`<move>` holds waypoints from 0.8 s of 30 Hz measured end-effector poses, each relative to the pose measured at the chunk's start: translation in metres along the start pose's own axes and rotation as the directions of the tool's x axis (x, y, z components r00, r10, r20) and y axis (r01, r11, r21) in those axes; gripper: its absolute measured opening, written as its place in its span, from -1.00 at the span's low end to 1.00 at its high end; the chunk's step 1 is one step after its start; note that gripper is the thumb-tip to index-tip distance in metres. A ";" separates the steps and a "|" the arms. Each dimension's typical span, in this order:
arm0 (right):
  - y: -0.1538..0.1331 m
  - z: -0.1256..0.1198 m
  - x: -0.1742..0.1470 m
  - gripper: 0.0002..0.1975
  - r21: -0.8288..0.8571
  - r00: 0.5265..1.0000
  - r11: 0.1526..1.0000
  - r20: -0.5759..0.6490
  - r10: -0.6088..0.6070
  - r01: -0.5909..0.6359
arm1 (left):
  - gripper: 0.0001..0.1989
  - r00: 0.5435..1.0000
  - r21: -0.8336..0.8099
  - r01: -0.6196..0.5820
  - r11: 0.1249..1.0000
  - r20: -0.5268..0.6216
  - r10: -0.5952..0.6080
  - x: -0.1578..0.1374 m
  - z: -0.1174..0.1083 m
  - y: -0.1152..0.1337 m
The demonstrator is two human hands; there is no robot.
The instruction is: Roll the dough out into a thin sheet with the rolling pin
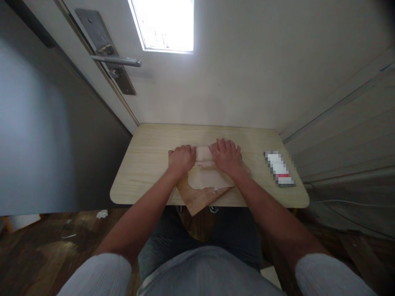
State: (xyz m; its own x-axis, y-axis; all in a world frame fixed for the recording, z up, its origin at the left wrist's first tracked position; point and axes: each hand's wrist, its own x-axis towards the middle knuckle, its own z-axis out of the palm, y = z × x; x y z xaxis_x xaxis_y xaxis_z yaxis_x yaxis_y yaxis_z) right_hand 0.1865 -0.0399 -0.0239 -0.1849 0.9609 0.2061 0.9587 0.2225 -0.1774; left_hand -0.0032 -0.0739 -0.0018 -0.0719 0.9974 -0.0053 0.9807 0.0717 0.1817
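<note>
A pale, thin sheet that looks like dough (208,177) lies on a brown wooden board (193,200), which is turned cornerwise on the small table. Across the sheet runs a raised fold or roll, with a flap beyond it. At its left end, my left hand (182,158) is closed, fingers bent and together over the edge. My right hand (226,154) lies palm down on the right end of the fold, fingers stretched and spread. What is under both palms is hidden. A small white smudge marks the board near the sheet's front edge.
The light wood table (145,164) stands against a white door with a metal handle (117,61) and a bright window. A phone-like object (279,168), blurred out, lies at the table's right. The board's near corner sticks out past the front edge. A cable (348,202) runs along the right wall.
</note>
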 end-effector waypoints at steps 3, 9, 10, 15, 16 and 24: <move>-0.001 -0.001 -0.022 -0.36 -0.023 0.999 1.000 -0.045 0.011 -0.012 | -0.46 0.998 0.015 -0.015 1.000 -0.066 0.016 -0.023 0.003 0.002; 0.000 -0.002 -0.076 -0.39 -0.051 0.994 0.998 -0.102 -0.043 0.037 | -0.46 0.980 -0.007 -0.075 0.997 -0.185 0.072 -0.071 0.013 0.003; 0.000 -0.003 -0.081 -0.39 -0.049 0.993 0.998 -0.109 -0.045 0.040 | -0.44 0.979 -0.011 -0.083 0.996 -0.188 0.079 -0.075 0.014 0.003; -0.003 -0.005 -0.069 -0.40 -0.048 0.996 0.999 -0.091 -0.018 0.014 | -0.39 0.982 -0.013 -0.033 0.999 -0.185 0.030 -0.064 0.017 0.002; -0.004 -0.004 -0.063 -0.40 -0.048 0.997 0.999 -0.081 -0.010 0.006 | -0.39 0.983 -0.013 -0.022 1.000 -0.182 0.020 -0.058 0.017 0.002; -0.004 0.000 -0.018 -0.38 -0.028 1.000 1.000 -0.008 0.009 -0.009 | -0.39 0.993 -0.028 -0.039 0.999 -0.109 0.036 -0.022 0.013 -0.002</move>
State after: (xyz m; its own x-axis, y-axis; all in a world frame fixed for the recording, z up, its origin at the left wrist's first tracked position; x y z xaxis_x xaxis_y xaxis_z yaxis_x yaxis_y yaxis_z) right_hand 0.1860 -0.0580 -0.0273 -0.1748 0.9614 0.2126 0.9659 0.2093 -0.1523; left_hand -0.0009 -0.0956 -0.0144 -0.0563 0.9925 0.1084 0.9773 0.0326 0.2092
